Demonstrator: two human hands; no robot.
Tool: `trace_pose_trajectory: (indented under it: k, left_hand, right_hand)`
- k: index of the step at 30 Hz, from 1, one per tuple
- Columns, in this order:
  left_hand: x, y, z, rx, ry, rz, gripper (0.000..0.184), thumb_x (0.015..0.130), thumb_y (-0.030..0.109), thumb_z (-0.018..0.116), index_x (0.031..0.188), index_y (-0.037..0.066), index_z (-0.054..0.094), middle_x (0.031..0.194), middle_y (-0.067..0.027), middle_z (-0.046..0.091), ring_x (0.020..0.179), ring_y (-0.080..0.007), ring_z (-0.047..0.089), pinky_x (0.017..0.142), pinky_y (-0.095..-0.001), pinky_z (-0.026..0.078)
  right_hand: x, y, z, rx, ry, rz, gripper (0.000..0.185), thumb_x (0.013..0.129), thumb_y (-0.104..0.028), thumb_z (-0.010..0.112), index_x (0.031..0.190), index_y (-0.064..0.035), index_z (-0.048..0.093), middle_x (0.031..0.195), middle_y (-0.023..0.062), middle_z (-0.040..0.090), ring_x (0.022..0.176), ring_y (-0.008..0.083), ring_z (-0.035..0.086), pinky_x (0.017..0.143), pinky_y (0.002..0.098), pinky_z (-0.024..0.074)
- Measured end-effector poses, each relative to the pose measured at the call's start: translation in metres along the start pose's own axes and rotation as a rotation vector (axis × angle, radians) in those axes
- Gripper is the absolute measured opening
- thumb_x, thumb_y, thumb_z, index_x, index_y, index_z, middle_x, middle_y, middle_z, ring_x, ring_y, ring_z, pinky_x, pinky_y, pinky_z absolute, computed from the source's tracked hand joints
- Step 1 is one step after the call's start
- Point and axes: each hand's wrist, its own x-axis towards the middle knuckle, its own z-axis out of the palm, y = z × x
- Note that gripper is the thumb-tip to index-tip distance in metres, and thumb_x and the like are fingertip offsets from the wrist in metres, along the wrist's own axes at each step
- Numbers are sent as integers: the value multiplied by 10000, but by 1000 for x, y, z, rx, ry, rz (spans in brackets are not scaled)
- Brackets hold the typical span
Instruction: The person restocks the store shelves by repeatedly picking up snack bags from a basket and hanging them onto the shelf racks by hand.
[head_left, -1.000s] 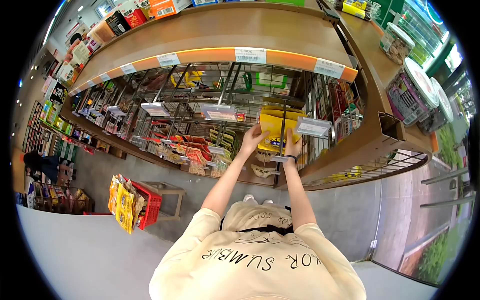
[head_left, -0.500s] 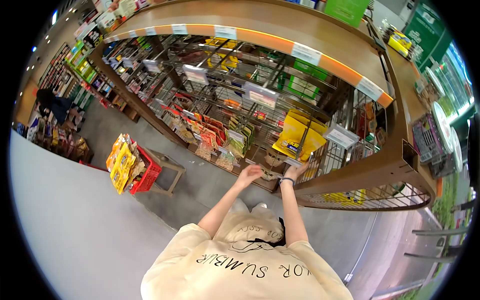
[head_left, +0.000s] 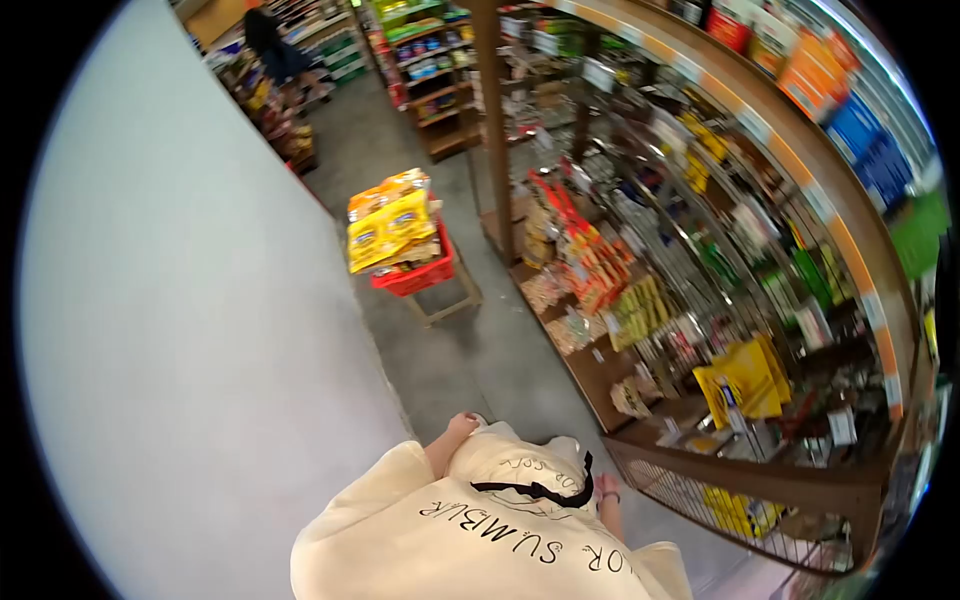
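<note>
My left hand [head_left: 463,423] hangs low beside my cream clothing, over the grey floor, and its fingers are too small and blurred to read. Down at my other side is my right hand [head_left: 607,487], near the lower corner of the shelf unit, its fingers also unclear. Neither hand touches the goods. Yellow bags [head_left: 745,385] hang at the near end of the rack, to the right of my right hand. Ahead stands a red basket [head_left: 418,277] heaped with yellow and orange snack bags [head_left: 390,230], resting on a small wooden stool [head_left: 455,298].
A brown shelf unit [head_left: 740,520] with wire racks and hanging packets runs along the right. On the left is a large pale wall or panel [head_left: 220,330]. Grey floor [head_left: 510,370] lies between them. A person in dark clothes [head_left: 275,50] is at the far shelves.
Both my hands have come away from the shelf and dropped to my sides. My view has turned left, so the basket and stool now sit nearer the middle.
</note>
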Motion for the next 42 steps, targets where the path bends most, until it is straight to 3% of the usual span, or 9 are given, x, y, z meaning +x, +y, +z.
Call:
trace_pose_trajectory:
  k: [2, 5, 10, 13, 20, 25, 33, 38, 42]
  left_hand:
    - [-14, -35, -35, -58, 74, -49, 286, 645, 247, 558, 862, 61, 577, 786, -93, 587, 730, -162, 559, 638, -264, 438]
    - [-9, -111, -66, -111, 80, -147, 250, 618, 242, 542, 799, 74, 584, 709, -78, 594, 684, -194, 567, 648, -288, 440]
    - [-23, -190, -87, -165, 7, -393, 232, 596, 296, 548, 687, 89, 600, 662, -67, 589, 642, -195, 560, 606, -297, 434]
    - [8, -252, -66, -193, -31, -278, 231, 614, 298, 544, 685, 86, 601, 648, -86, 581, 636, -170, 548, 599, -287, 428]
    - [-18, -162, -118, -538, 113, -196, 266, 680, 207, 520, 870, 23, 549, 778, -102, 571, 719, -143, 524, 654, -279, 417]
    - [8, -144, -134, -782, 150, -69, 276, 698, 156, 516, 932, 9, 508, 800, -90, 566, 730, -143, 525, 670, -251, 415]
    - [67, -53, -213, -783, 48, 86, 262, 743, 183, 515, 954, 28, 500, 852, -72, 557, 772, -125, 525, 702, -237, 411]
    - [136, 43, -296, -697, 38, 184, 273, 747, 190, 522, 965, 28, 496, 856, -61, 554, 814, -118, 519, 725, -233, 405]
    - [202, 112, -353, -720, 265, 331, 305, 744, 220, 533, 968, 16, 491, 857, -58, 551, 796, -123, 520, 713, -244, 404]
  right_hand:
    - [-6, 24, 2, -80, 126, 258, 129, 750, -184, 456, 782, -65, 494, 660, 64, 540, 493, 130, 484, 350, 243, 307]
    - [-15, 36, 22, -203, 142, 365, 148, 753, -188, 458, 808, -57, 500, 695, 75, 545, 547, 145, 493, 414, 253, 324]
    - [-3, 24, 100, -398, 41, 228, 185, 759, -193, 460, 852, -43, 512, 755, 93, 554, 636, 171, 508, 521, 270, 352]
    - [14, 8, 156, -528, -41, 73, 208, 762, -197, 461, 878, -34, 518, 791, 104, 559, 690, 186, 517, 584, 280, 368]
    - [58, -7, 260, -820, -241, -338, 264, 770, -205, 464, 939, -15, 534, 874, 130, 571, 816, 222, 538, 733, 303, 408]
    - [-3, -50, 344, -928, -386, -641, 238, 762, -209, 487, 921, -41, 544, 794, 75, 576, 713, 145, 527, 644, 248, 416]
    - [-28, -115, 451, -1043, -432, -695, 240, 757, -220, 494, 928, -59, 543, 857, 100, 572, 810, 201, 543, 709, 277, 416]
    - [-14, -168, 538, -813, -459, -739, 173, 777, -126, 486, 894, -20, 556, 873, 89, 564, 817, 166, 535, 709, 254, 414]
    - [-1, -228, 618, -676, -486, -850, 174, 771, -165, 486, 888, -63, 564, 846, 103, 547, 791, 224, 536, 695, 291, 419]
